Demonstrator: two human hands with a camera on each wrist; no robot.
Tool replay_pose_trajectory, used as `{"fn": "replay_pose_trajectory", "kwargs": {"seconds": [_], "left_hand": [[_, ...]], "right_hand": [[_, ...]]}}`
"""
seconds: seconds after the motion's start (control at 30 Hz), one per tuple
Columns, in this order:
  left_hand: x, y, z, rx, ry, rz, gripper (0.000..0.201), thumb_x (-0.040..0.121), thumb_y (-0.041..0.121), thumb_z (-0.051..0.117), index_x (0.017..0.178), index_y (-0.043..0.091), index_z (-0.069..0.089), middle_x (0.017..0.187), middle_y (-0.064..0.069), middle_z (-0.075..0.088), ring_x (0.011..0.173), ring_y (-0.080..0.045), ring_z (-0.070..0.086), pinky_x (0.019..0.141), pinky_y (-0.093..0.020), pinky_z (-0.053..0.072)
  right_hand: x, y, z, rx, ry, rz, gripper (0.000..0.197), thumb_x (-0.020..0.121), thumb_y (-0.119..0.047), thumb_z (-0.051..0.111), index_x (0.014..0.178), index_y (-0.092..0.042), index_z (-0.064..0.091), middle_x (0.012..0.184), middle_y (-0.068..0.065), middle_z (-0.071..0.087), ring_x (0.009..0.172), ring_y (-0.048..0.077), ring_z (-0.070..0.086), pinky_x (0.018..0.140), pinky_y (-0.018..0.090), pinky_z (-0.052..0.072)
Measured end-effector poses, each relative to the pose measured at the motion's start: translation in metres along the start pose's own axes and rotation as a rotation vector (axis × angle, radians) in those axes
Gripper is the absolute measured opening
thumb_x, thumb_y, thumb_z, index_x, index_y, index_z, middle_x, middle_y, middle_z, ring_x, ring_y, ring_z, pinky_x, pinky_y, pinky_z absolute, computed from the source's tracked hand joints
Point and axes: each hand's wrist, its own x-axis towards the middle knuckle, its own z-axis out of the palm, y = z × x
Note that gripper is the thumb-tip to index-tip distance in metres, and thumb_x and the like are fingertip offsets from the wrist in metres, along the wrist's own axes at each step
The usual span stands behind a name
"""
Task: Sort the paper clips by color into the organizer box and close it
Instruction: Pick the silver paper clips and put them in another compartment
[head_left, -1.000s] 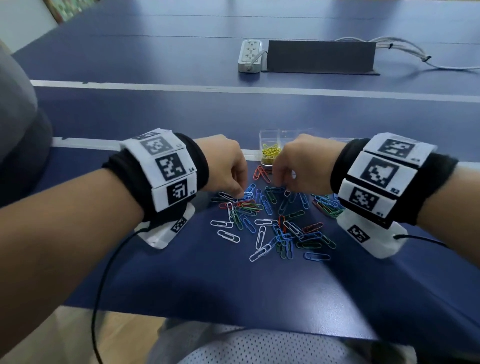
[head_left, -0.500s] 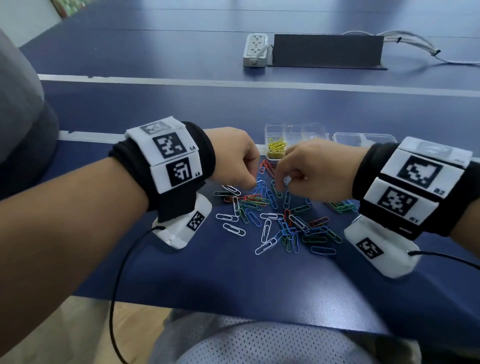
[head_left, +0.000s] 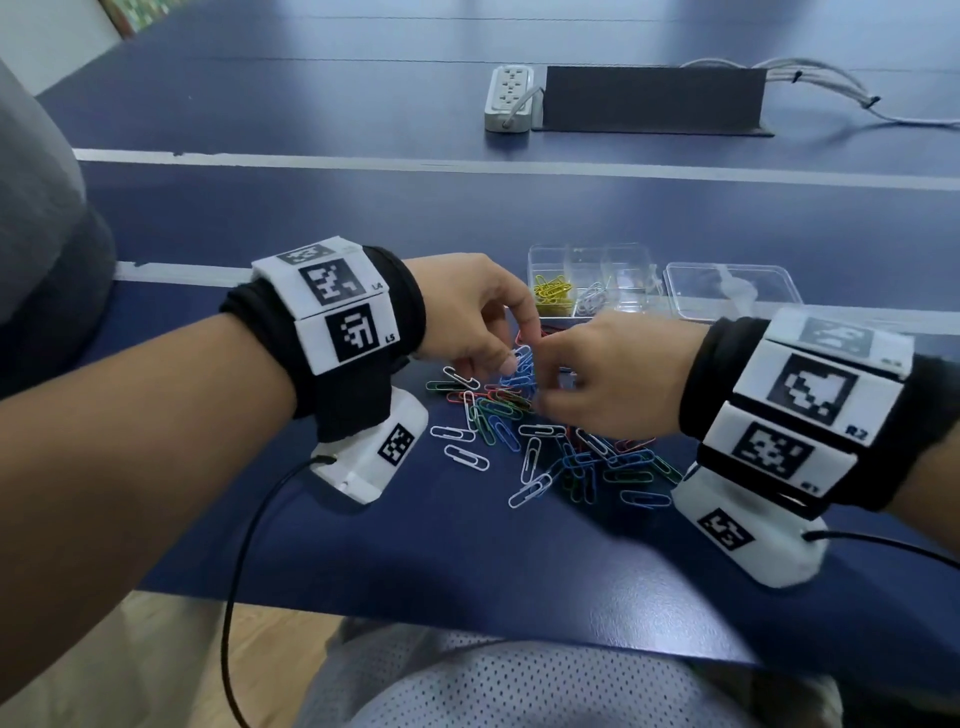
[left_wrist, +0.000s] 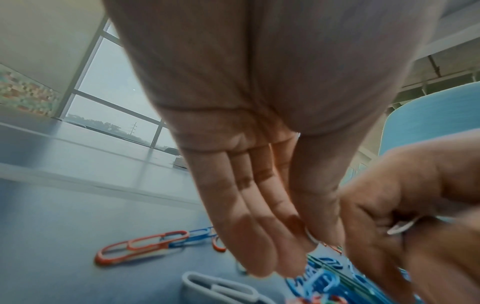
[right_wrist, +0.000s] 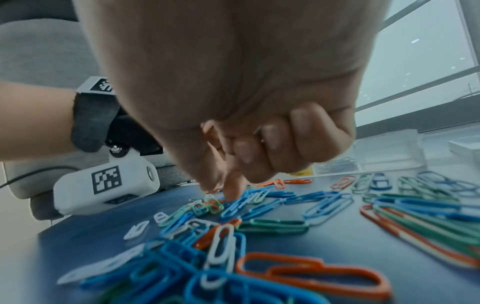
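Note:
A pile of blue, green, red and white paper clips (head_left: 545, 436) lies on the blue table between my hands. Behind it stands the clear organizer box (head_left: 631, 260), with yellow clips (head_left: 553, 293) in its left compartment and white clips (head_left: 592, 300) in the one beside it. Its lid (head_left: 732, 288) lies open to the right. My left hand (head_left: 511, 358) hovers over the pile's far left; its thumb and forefinger pinch a white clip (left_wrist: 311, 239). My right hand (head_left: 550, 374) is curled just beside it and holds a white clip (left_wrist: 401, 227).
A white power strip (head_left: 509, 98) and a dark flat panel (head_left: 654, 98) with cables sit far back on the table. The table's front edge (head_left: 467, 608) runs just above my lap. Wrist camera units (head_left: 371, 452) hang low near the tabletop.
My left hand has uncurled from a fist and its fingers now point down over the pile. My right hand has shifted left, close to the left fingertips.

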Motion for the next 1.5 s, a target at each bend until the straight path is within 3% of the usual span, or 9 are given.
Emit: {"fn": "replay_pose_trajectory", "kwargs": {"seconds": [0.1,0.23,0.4,0.57,0.7,0.87,1.0,1.27,1.5], "left_hand": [[0.0,-0.001,0.0,0.008,0.004,0.018,0.01,0.081,0.013,0.069,0.082,0.022,0.064,0.064,0.0,0.064,0.049,-0.005,0.058,0.06,-0.021,0.053],[0.001,-0.003,0.0,0.046,0.043,-0.023,0.015,0.086,0.008,0.06,0.077,0.02,0.059,0.064,-0.002,0.065,0.054,-0.015,0.061,0.059,-0.025,0.05],[-0.005,-0.01,-0.004,0.268,0.14,-0.104,0.019,0.084,0.008,0.044,0.078,0.023,0.055,0.054,0.009,0.059,0.055,-0.014,0.053,0.065,-0.024,0.045],[-0.014,-0.017,-0.002,0.491,0.118,-0.104,0.006,0.079,0.028,0.063,0.085,0.027,0.062,0.06,0.007,0.051,0.058,-0.004,0.046,0.057,-0.02,0.037],[-0.013,-0.018,-0.005,0.581,0.117,-0.058,0.009,0.072,0.035,0.072,0.073,0.031,0.065,0.056,0.009,0.049,0.056,-0.004,0.045,0.061,-0.022,0.036],[-0.012,-0.016,-0.002,0.645,0.135,-0.019,0.013,0.079,0.03,0.063,0.067,0.024,0.06,0.054,0.009,0.047,0.053,-0.004,0.043,0.066,-0.022,0.038],[-0.014,-0.019,-0.003,0.55,0.156,-0.053,0.014,0.077,0.027,0.062,0.065,0.023,0.056,0.06,0.005,0.055,0.057,-0.006,0.047,0.066,-0.023,0.042],[-0.02,-0.026,-0.009,0.313,0.12,-0.073,0.015,0.075,0.029,0.072,0.067,0.023,0.061,0.063,0.006,0.06,0.055,-0.006,0.049,0.058,-0.019,0.041],[-0.024,-0.027,-0.012,0.095,0.087,-0.084,0.018,0.075,0.022,0.075,0.068,0.019,0.059,0.049,0.006,0.058,0.047,-0.011,0.053,0.048,-0.015,0.042]], "right_hand": [[0.0,-0.001,0.002,-0.021,-0.018,-0.055,0.016,0.083,-0.038,0.058,0.092,-0.028,0.066,0.063,-0.013,0.044,0.075,0.016,0.049,0.069,0.023,0.037],[0.002,-0.001,0.002,-0.024,0.036,-0.088,0.02,0.082,-0.026,0.054,0.091,-0.024,0.071,0.087,-0.002,0.068,0.087,0.022,0.063,0.076,0.025,0.05],[0.003,0.001,0.002,-0.046,0.054,-0.092,0.023,0.083,-0.03,0.053,0.089,-0.019,0.072,0.087,0.002,0.072,0.084,0.023,0.063,0.075,0.026,0.052],[0.003,-0.001,-0.001,-0.089,0.038,-0.12,0.023,0.084,-0.039,0.058,0.1,-0.026,0.069,0.061,-0.013,0.04,0.076,0.014,0.044,0.068,0.02,0.035],[0.0,-0.006,-0.001,-0.108,0.034,-0.129,0.023,0.086,-0.03,0.052,0.096,-0.02,0.07,0.072,-0.002,0.052,0.082,0.024,0.058,0.075,0.029,0.053],[0.002,-0.007,-0.003,-0.229,0.043,-0.095,0.027,0.083,-0.029,0.049,0.099,-0.017,0.067,0.062,-0.003,0.039,0.074,0.025,0.05,0.061,0.024,0.041],[0.004,-0.001,-0.003,-0.211,0.046,-0.1,0.024,0.079,-0.032,0.053,0.091,-0.016,0.067,0.071,0.003,0.058,0.076,0.027,0.059,0.058,0.023,0.041],[0.009,0.009,-0.009,0.335,-0.04,0.075,0.021,0.081,-0.032,0.046,0.063,-0.021,0.049,0.063,-0.002,0.051,0.067,0.02,0.048,0.067,0.029,0.04],[0.012,0.013,-0.006,0.9,-0.293,0.125,0.017,0.082,0.002,0.048,0.069,-0.008,0.045,0.064,0.013,0.059,0.046,0.016,0.051,0.048,0.026,0.048]]}}
